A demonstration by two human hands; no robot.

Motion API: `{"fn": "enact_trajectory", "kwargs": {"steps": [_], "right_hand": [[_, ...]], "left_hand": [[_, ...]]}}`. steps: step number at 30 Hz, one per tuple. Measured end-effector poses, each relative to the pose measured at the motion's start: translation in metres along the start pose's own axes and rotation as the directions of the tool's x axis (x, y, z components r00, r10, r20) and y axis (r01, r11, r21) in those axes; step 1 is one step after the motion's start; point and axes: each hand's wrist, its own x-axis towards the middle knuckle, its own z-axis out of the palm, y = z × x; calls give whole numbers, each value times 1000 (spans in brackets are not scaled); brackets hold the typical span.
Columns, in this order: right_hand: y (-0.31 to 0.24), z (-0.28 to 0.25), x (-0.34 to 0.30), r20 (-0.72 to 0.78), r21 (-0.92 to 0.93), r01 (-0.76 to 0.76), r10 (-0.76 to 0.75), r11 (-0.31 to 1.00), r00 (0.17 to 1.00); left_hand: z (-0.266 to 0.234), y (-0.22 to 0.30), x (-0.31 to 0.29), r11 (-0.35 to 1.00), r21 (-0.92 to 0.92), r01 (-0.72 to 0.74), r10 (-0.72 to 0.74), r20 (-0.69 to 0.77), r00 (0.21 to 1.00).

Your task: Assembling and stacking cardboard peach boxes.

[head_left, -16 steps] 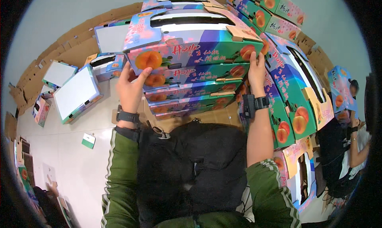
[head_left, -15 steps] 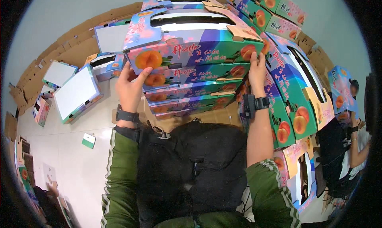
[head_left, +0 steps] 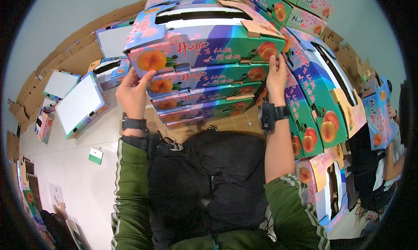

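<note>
Top box [head_left: 217, 45], gripped between left fingers [head_left: 147, 78] and right fingers [head_left: 272, 64], appears farther left in view than earlier

Your left hand [head_left: 132, 93] and right hand [head_left: 276, 79] hold the top fruit-printed carton [head_left: 217, 47] of a stack [head_left: 204, 102] at both ends. Further printed cartons [head_left: 320, 97] stand just beside your right hand
</note>
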Motion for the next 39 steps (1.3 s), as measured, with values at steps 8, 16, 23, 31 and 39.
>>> {"fn": "enact_trajectory", "kwargs": {"steps": [8,16,23,31,39], "right_hand": [[7,5,-11,-51,130,-4,10,991,999],[0,6,-18,-1,243,-48,50,969,999],[39,4,-29,23,267,-30,24,963,999],[77,-12,-72,490,-13,-321,285,947,824],[124,-10,-75,549,-91,-201,217,975,807]], "left_hand": [[-3,-2,-9,969,-241,-50,54,11,999],[-11,-12,-14,977,-214,-16,9,-37,999],[-9,-50,-33,989,-123,-83,80,-23,996],[-4,-122,-79,975,194,-110,9,460,888],[-2,-141,-78,935,344,-82,-16,273,962]]}}
